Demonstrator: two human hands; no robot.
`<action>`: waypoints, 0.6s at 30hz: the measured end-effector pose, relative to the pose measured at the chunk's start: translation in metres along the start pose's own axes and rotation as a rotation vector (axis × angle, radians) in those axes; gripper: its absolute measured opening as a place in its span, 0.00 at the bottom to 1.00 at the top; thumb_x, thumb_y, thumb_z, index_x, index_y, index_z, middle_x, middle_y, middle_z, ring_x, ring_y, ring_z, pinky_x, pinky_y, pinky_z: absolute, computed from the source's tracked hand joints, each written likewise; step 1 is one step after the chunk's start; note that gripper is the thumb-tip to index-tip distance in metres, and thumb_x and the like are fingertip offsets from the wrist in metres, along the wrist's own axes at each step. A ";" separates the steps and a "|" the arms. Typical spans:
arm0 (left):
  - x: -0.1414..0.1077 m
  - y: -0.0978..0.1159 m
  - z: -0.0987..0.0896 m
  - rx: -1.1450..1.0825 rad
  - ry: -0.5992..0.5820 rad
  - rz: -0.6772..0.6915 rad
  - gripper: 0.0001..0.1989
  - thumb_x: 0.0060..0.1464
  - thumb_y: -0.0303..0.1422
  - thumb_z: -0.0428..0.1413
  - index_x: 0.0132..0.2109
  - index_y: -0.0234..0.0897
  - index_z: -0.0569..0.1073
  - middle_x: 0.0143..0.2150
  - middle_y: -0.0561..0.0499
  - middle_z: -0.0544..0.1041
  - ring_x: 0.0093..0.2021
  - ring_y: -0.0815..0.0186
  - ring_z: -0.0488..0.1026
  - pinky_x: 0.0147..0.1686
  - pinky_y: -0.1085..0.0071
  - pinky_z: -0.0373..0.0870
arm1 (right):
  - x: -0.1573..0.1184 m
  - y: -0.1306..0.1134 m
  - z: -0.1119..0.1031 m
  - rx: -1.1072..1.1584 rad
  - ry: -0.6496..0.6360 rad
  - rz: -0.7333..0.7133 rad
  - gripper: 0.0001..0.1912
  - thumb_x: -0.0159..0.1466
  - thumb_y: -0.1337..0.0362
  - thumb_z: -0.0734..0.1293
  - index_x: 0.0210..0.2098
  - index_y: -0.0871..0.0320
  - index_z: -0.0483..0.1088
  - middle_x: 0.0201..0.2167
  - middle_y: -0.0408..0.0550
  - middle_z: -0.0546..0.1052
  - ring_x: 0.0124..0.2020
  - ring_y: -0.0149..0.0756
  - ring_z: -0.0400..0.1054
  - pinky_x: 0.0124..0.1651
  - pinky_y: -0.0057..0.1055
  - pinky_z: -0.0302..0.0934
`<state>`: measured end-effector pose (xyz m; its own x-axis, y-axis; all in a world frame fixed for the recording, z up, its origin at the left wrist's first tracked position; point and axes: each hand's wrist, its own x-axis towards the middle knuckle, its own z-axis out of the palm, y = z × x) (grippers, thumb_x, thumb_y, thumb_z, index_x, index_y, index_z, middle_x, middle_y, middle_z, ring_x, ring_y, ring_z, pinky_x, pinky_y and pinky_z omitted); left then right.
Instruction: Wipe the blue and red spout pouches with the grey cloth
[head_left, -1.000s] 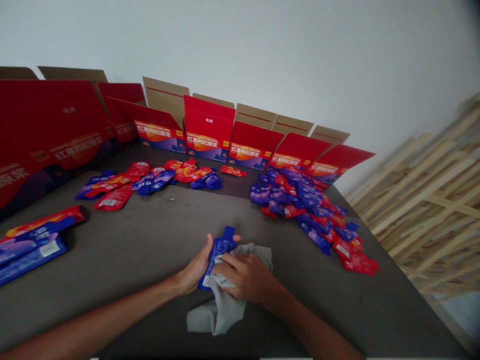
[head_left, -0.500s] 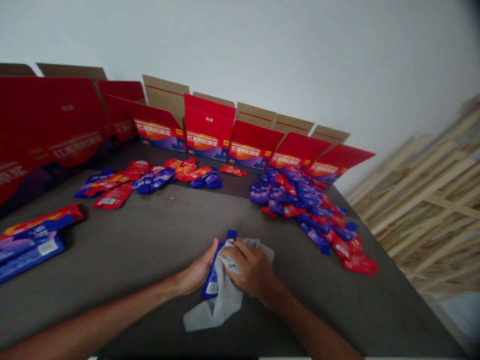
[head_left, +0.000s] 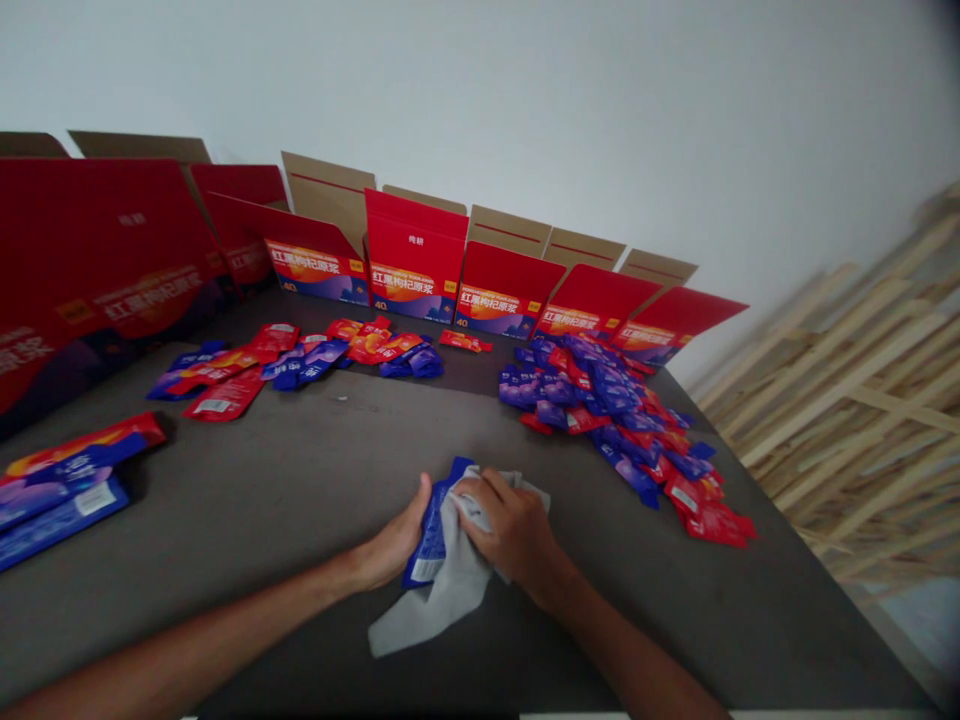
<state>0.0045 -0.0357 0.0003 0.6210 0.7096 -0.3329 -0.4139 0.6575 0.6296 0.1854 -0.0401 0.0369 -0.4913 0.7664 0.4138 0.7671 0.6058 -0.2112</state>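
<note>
Grey tabletop under and around the hands. Beyond them, a row of red cartons with raised tan flaps, standing before a pale wall; larger-looking red carton faces to far left. Right of the hands and farther out: dense heap of red and blue sachets, overlapping, trailing back toward the near right. Ahead-left, looser clusters of similar sachets. Single red sachet straight ahead, near the cartons. Well left, two packets, overlapping, white label on the blue one. Far right, past the tabletop edge: blurred pale wooden slats.
</note>
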 end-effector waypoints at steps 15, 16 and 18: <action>0.081 0.101 0.037 0.455 0.345 0.196 0.19 0.59 0.47 0.54 0.47 0.36 0.68 0.26 0.54 0.71 0.22 0.69 0.68 0.24 0.72 0.68 | 0.000 -0.004 0.007 0.011 -0.293 -0.209 0.16 0.65 0.55 0.68 0.51 0.52 0.68 0.45 0.43 0.75 0.37 0.34 0.72 0.34 0.28 0.61; 0.099 0.109 0.046 0.478 0.332 0.205 0.19 0.57 0.46 0.57 0.47 0.36 0.68 0.25 0.55 0.70 0.22 0.70 0.67 0.24 0.73 0.68 | 0.000 -0.004 0.008 0.011 -0.294 -0.207 0.16 0.65 0.55 0.68 0.50 0.51 0.68 0.45 0.42 0.75 0.36 0.34 0.72 0.34 0.28 0.61; 0.135 0.121 0.065 0.537 0.310 0.233 0.19 0.55 0.44 0.60 0.46 0.34 0.70 0.24 0.55 0.70 0.21 0.71 0.65 0.24 0.74 0.66 | 0.000 -0.003 0.008 0.016 -0.292 -0.213 0.16 0.65 0.55 0.68 0.50 0.51 0.68 0.45 0.42 0.75 0.36 0.34 0.72 0.34 0.28 0.61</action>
<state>0.0817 0.1230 0.0776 0.3019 0.9108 -0.2815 -0.0754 0.3172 0.9454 0.1799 -0.0400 0.0306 -0.7383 0.6501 0.1797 0.6295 0.7598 -0.1625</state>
